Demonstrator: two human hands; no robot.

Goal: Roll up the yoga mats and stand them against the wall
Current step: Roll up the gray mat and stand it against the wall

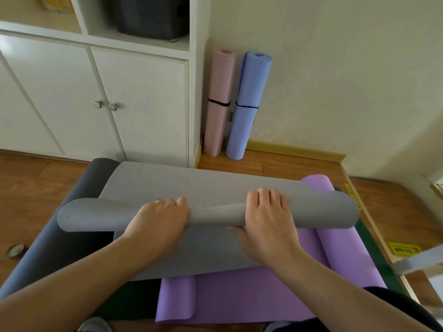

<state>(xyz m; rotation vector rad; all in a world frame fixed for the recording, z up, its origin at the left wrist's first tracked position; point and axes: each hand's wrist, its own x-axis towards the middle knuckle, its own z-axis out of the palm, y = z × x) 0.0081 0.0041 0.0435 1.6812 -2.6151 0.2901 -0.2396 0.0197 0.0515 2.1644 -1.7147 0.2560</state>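
Note:
A light grey yoga mat (pixel 191 178) lies partly rolled across the middle of the floor, its roll running left to right. My left hand (pixel 160 221) grips the roll left of centre, fingers curled over its top. My right hand (pixel 268 219) grips it right of centre the same way. Under it lie a dark grey mat (pixel 67 236), a purple mat (pixel 239 295) and a dark green mat (pixel 369 238). A rolled pink mat (pixel 219 101) and a rolled blue mat (pixel 248 106), each bound by a black band, stand against the wall (pixel 335 80) in the corner.
A white cupboard (pixel 96 97) with two knobbed doors stands at the back left, beside the standing mats. A roll of tape (pixel 15 250) lies on the wooden floor at the left. A yellow sticker (pixel 404 250) marks a floor strip at the right.

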